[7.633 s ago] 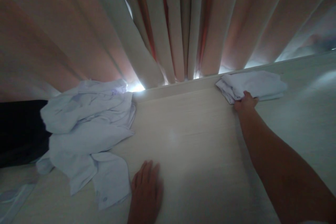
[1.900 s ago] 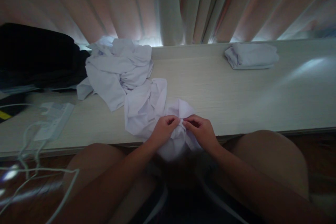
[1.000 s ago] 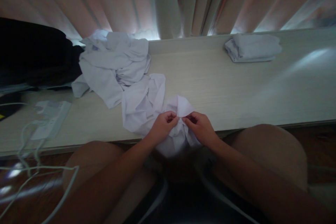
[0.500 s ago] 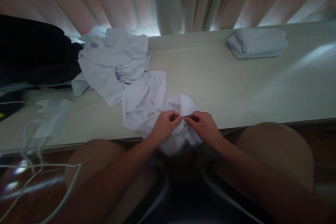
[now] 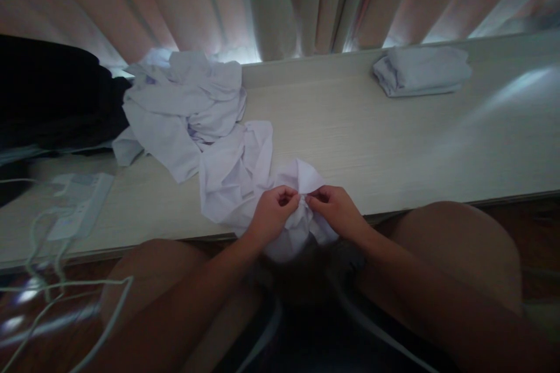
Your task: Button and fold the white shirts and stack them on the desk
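The person sits at a pale wooden worktop point(image 5: 394, 145) with both hands close together at its near edge, a little left of the middle. The left hand point(image 5: 273, 213) and the right hand point(image 5: 335, 213) each pinch a bunched part of a white garment point(image 5: 238, 172) between thumb and fingertips, the two pinches almost touching one another, so both hands are closed on the cloth. The garment lies crumpled: part of it spreads on the worktop just behind and to the left of the hands, and part hangs over the near edge toward the person's lap. What exactly the fingers grip, a seam or a button, is too small and dim to tell. Behind the garment, toward the far left of the worktop, a heap of white clothes point(image 5: 179, 105) lies loose and touches it. Left of that heap sits a dark bundle point(image 5: 52, 99) at the left end. A folded white cloth point(image 5: 422, 70) rests neatly against the far edge toward the right, well apart from the hands. Near the left near corner lies a white power strip point(image 5: 76, 204) with white cables point(image 5: 65, 280) trailing off the edge. Curtains point(image 5: 280, 0) hang along the far edge, light showing beneath them.
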The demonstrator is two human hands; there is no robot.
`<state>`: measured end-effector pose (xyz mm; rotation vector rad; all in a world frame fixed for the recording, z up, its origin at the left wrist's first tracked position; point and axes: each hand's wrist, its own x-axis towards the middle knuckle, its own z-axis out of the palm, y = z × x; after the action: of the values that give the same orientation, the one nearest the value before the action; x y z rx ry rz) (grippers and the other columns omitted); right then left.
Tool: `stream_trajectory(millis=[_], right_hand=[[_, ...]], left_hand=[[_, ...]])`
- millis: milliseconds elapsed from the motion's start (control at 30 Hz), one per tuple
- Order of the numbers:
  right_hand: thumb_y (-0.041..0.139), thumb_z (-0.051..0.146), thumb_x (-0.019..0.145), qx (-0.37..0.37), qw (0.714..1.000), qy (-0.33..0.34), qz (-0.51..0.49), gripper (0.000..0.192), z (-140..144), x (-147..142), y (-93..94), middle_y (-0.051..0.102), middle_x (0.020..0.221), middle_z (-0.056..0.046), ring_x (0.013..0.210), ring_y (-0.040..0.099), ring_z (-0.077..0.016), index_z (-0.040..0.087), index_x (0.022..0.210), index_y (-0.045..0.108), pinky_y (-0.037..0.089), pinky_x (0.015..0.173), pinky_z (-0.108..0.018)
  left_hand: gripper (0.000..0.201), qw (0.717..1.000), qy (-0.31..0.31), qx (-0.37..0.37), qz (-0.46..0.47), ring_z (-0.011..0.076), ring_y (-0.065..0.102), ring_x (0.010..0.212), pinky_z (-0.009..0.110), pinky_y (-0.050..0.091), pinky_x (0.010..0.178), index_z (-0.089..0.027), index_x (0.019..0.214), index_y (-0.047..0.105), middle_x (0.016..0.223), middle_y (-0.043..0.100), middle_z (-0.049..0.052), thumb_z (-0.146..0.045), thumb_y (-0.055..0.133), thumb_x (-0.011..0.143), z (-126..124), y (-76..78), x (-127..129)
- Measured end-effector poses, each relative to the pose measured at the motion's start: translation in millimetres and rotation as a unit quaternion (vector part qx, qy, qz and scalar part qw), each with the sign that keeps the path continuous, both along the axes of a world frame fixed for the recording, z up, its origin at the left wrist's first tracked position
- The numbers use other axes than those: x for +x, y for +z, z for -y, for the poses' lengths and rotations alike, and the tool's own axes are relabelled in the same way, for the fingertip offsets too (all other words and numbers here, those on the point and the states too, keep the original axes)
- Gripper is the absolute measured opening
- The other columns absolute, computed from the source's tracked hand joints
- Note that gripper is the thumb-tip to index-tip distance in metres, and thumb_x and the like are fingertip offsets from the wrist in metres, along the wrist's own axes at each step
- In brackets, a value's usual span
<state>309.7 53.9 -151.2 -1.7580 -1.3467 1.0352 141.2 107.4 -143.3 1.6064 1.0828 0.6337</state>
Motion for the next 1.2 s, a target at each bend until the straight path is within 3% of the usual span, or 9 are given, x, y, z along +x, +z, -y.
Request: stream_trajectory(millis=[133,233,533,967,1200], right_hand=[[0.062,0.035,0.084,-0.009,0.996,0.022,-0.081,0.025,0.1,4.1,-6.4,0.074,0.078,-0.007,0.074,0.066,-0.0206,0.014,0.082,0.075,0.047,0.064,-0.027],[0.063,0.034,0.083,-0.008,0.996,0.014,-0.088,0.024,0.9,5.2,-6.3,0.075,0.08,-0.007,0.075,0.066,-0.0206,0.014,0.084,0.075,0.048,0.066,-0.027],[0.06,0.026,0.082,0.018,0.999,0.03,0.034,0.019,0.9,-0.5,2.6,0.073,0.076,-0.008,0.069,0.063,-0.0187,0.013,0.073,0.07,0.044,0.065,-0.027],[0.059,0.025,0.086,0.018,0.987,0.072,0.139,0.02,0.0,-2.0,3.3,0.071,0.073,-0.008,0.063,0.058,-0.0154,0.012,0.076,0.072,0.033,0.059,-0.026],[0.059,0.023,0.084,0.011,0.983,0.089,0.157,0.02,-3.5,1.7,4.1,0.07,0.071,-0.008,0.062,0.057,-0.0151,0.013,0.072,0.072,0.03,0.057,-0.026]], left_hand=[[0.016,1.0,-0.002,-0.005,-0.004,0.0155,0.064,0.07,0.024,0.048,0.064,-0.014,0.081,0.069,0.076,0.07,0.003,-0.029,0.062,0.082,0.0,0.1,-0.8],[0.018,1.0,-0.008,-0.005,-0.015,0.0155,0.063,0.07,0.024,0.048,0.064,-0.014,0.08,0.069,0.076,0.07,0.003,-0.03,0.061,0.083,-0.2,-1.8,-0.5],[0.008,0.994,-0.023,0.073,-0.073,0.0129,0.058,0.066,0.022,0.043,0.062,-0.017,0.078,0.064,0.071,0.064,-0.002,-0.022,0.06,0.083,1.5,-7.8,-2.3],[0.011,0.986,-0.085,0.109,-0.094,0.014,0.058,0.069,0.023,0.045,0.067,-0.019,0.075,0.061,0.072,0.065,-0.002,-0.023,0.058,0.085,-7.1,-15.9,-6.8],[0.018,0.982,-0.075,0.117,-0.126,0.0184,0.066,0.078,0.027,0.049,0.075,-0.02,0.085,0.074,0.083,0.075,0.002,-0.03,0.059,0.087,-4.1,-11.4,-9.1]])
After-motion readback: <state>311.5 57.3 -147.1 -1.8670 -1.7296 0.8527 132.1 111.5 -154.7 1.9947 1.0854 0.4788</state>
